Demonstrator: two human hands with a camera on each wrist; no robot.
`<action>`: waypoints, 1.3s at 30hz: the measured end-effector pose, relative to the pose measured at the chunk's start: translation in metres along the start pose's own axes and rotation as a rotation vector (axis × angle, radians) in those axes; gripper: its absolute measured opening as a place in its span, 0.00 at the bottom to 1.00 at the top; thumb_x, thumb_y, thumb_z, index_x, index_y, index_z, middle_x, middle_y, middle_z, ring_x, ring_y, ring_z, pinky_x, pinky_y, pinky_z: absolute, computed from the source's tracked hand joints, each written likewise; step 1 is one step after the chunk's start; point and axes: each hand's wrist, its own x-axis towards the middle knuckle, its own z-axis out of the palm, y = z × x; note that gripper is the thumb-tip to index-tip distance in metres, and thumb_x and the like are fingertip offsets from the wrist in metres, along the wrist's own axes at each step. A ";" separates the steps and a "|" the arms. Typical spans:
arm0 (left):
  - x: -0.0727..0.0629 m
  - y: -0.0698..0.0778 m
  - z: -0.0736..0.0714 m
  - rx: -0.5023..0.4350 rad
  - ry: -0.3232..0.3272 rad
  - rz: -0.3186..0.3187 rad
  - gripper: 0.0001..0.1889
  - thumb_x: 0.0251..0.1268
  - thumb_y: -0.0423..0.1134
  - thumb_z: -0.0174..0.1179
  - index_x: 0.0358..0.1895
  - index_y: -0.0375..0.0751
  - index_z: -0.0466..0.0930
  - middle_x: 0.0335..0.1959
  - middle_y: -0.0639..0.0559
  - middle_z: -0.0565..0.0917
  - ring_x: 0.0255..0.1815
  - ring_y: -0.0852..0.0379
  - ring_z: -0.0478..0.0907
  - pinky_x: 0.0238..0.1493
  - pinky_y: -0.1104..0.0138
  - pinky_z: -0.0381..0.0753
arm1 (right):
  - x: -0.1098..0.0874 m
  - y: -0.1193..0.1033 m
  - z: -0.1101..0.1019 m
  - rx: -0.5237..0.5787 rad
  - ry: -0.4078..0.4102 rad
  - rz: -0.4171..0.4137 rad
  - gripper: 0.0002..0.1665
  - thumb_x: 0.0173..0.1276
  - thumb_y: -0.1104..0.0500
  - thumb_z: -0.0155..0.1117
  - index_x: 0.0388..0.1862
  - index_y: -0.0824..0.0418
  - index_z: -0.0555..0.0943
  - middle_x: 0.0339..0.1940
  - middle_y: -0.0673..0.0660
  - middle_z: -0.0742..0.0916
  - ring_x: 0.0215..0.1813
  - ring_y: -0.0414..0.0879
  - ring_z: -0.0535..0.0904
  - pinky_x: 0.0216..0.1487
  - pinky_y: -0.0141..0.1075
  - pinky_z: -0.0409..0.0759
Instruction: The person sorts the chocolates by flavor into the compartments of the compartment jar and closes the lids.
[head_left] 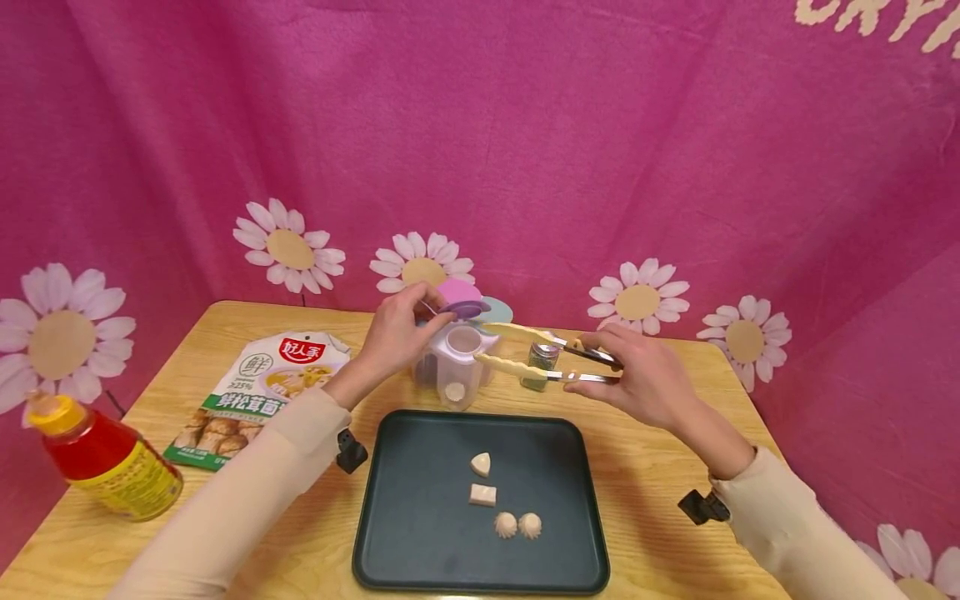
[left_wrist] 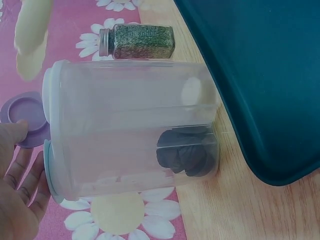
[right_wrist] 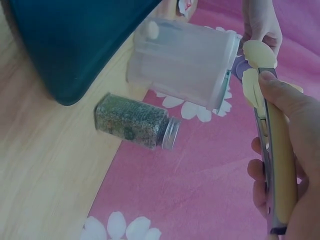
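Observation:
My left hand pinches a small purple lid raised on a clear multi-compartment container. One round opening stands uncovered below the lid. In the left wrist view, dark pieces lie in one compartment and a pale round piece in another. My right hand grips metal tongs with cream scalloped tips. Their arms are spread, the tips near the container's opening with nothing visible between them. On the dark tray lie a pale wedge, a pale rectangular block and two ridged round pieces.
A glass jar of green flakes stands right of the container, behind the tongs. At the left are a printed food packet and a red bottle with a yellow cap. Pink flowered cloth hangs behind the wooden table.

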 end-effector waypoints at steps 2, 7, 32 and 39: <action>0.000 0.001 0.000 0.001 0.000 0.000 0.12 0.68 0.38 0.72 0.48 0.40 0.81 0.45 0.43 0.88 0.44 0.47 0.86 0.52 0.54 0.89 | -0.007 0.000 -0.003 0.003 0.000 -0.012 0.33 0.48 0.43 0.89 0.50 0.55 0.87 0.32 0.47 0.85 0.27 0.37 0.71 0.26 0.29 0.68; 0.000 0.000 -0.001 0.006 0.001 0.004 0.12 0.68 0.37 0.72 0.48 0.40 0.82 0.45 0.43 0.89 0.45 0.46 0.87 0.53 0.53 0.89 | -0.026 -0.001 -0.006 -0.026 -0.020 -0.030 0.34 0.49 0.36 0.87 0.49 0.54 0.88 0.33 0.46 0.86 0.27 0.35 0.72 0.25 0.27 0.68; -0.001 0.002 0.000 0.003 -0.003 -0.004 0.12 0.68 0.38 0.72 0.48 0.40 0.82 0.46 0.43 0.88 0.45 0.46 0.86 0.55 0.53 0.89 | -0.078 -0.029 0.057 0.026 -0.348 0.144 0.36 0.51 0.29 0.82 0.53 0.47 0.88 0.38 0.43 0.88 0.29 0.30 0.70 0.27 0.24 0.68; 0.000 0.000 0.000 -0.006 -0.001 -0.004 0.11 0.68 0.38 0.73 0.47 0.40 0.82 0.45 0.43 0.89 0.46 0.46 0.86 0.56 0.54 0.89 | -0.080 -0.025 0.062 0.055 -0.383 0.149 0.33 0.55 0.30 0.80 0.51 0.48 0.88 0.40 0.44 0.89 0.30 0.30 0.71 0.28 0.25 0.67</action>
